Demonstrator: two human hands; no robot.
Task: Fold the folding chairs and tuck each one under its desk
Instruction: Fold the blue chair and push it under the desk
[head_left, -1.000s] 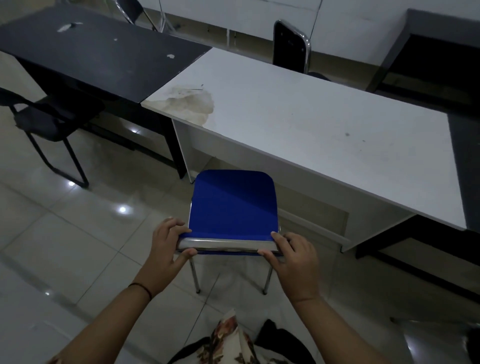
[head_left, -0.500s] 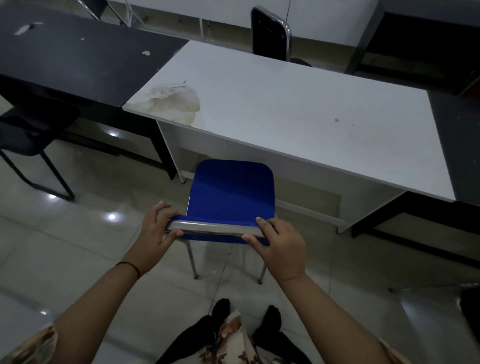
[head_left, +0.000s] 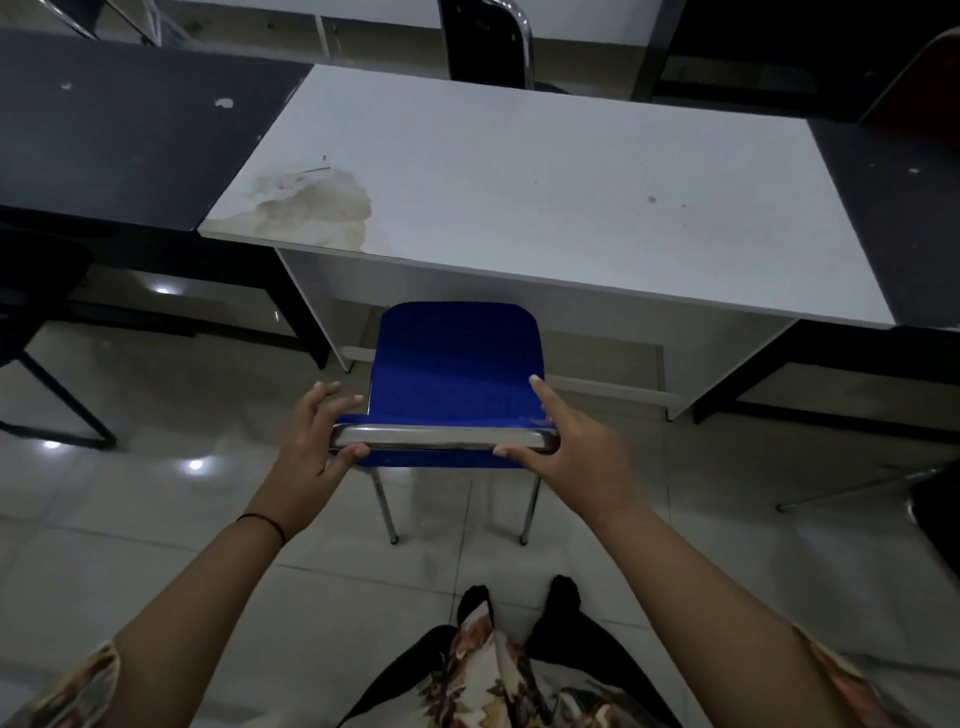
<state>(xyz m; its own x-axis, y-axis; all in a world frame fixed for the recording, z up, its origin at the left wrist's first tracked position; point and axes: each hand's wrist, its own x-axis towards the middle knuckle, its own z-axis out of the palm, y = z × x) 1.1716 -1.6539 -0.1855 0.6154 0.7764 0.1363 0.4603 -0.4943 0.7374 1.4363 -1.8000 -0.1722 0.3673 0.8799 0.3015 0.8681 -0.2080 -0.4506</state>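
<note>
A blue chair (head_left: 457, 374) stands on the tiled floor (head_left: 130, 519) in front of the white worktop (head_left: 545, 197), its seat reaching just under the front edge and its chrome back rail (head_left: 441, 437) nearest the person. The left hand (head_left: 317, 441) holds the rail's left end, thumb under it and fingers (head_left: 324, 397) spread loosely above, while the right hand (head_left: 582, 457) holds the right end, thumb under the rail and a straight forefinger lying along the seat's side. A black worktop (head_left: 119, 130) adjoins the white one on the left, and another chair's dark back (head_left: 483, 41) shows beyond it.
</note>
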